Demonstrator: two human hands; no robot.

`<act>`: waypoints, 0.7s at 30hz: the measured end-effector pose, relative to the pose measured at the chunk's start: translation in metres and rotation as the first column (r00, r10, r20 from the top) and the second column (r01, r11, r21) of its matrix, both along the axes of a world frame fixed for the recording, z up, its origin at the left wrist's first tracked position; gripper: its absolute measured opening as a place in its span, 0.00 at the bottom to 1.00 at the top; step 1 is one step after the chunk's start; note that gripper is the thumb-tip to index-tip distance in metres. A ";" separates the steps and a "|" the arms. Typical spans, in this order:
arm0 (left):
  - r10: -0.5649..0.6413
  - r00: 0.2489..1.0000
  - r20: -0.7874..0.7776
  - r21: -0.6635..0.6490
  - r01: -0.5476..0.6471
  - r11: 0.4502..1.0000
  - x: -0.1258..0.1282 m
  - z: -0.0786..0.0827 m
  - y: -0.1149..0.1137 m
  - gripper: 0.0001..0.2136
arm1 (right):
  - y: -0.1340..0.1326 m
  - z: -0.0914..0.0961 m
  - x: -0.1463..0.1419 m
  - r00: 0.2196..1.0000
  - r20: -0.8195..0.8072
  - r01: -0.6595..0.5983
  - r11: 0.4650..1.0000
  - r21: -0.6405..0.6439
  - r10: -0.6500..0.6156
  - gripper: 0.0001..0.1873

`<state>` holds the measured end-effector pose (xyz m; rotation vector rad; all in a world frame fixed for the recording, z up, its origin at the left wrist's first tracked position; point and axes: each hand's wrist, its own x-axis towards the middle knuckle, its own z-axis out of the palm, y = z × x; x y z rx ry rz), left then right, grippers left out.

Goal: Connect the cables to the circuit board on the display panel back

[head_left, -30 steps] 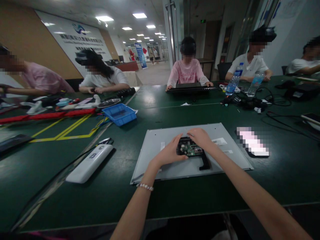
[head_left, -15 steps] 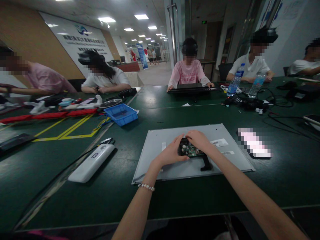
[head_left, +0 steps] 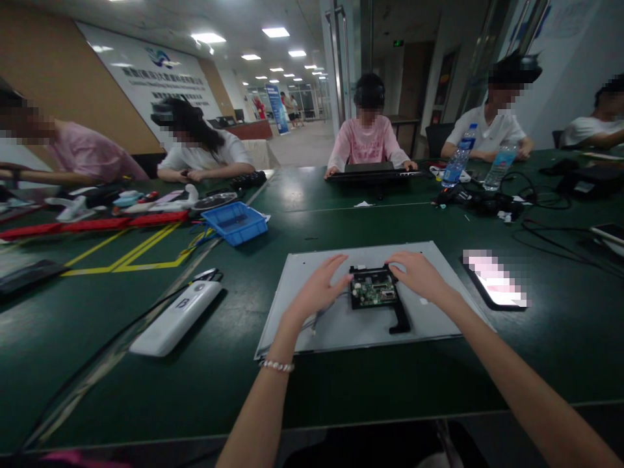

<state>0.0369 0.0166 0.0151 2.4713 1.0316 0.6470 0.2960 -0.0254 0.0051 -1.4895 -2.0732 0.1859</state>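
A grey metal panel (head_left: 312, 325) lies flat on the dark green table (head_left: 341, 377) before me. In its middle sits a small green circuit board (head_left: 374, 294) in a black bracket with a black arm (head_left: 400, 319) running toward me. My left hand (head_left: 319, 289) rests on the panel at the board's left edge, fingers stretched out and touching it. On the board's right side lies my right hand (head_left: 419, 274), fingers extended, fingertips at its upper right corner. Neither hand holds anything.
A phone (head_left: 494, 286) lies right of the panel. A white oblong device (head_left: 174, 317) lies to the left, a blue tray (head_left: 235, 223) behind it. Bottles (head_left: 455, 162), cables (head_left: 492, 198) and a black monitor (head_left: 373, 171) sit farther back. Several people sit around the table.
Both hands were cupped over the circuit board. They have now spread apart to its left and right sides, leaving the board uncovered.
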 end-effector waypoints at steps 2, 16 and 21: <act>0.120 0.993 0.020 0.047 -0.121 0.992 -0.013 0.001 0.011 0.17 | -0.010 -0.001 -0.007 0.998 -0.052 -0.025 1.000 0.016 0.026 0.13; 0.251 0.959 -0.134 -0.252 -0.278 0.927 -0.046 -0.015 0.034 0.07 | -0.039 -0.015 -0.051 0.988 -0.012 -0.154 0.984 0.091 0.156 0.13; 0.302 0.952 0.042 -0.365 -0.267 0.892 -0.056 0.006 0.029 0.09 | -0.041 -0.015 -0.051 0.988 -0.050 -0.138 0.984 0.108 0.144 0.13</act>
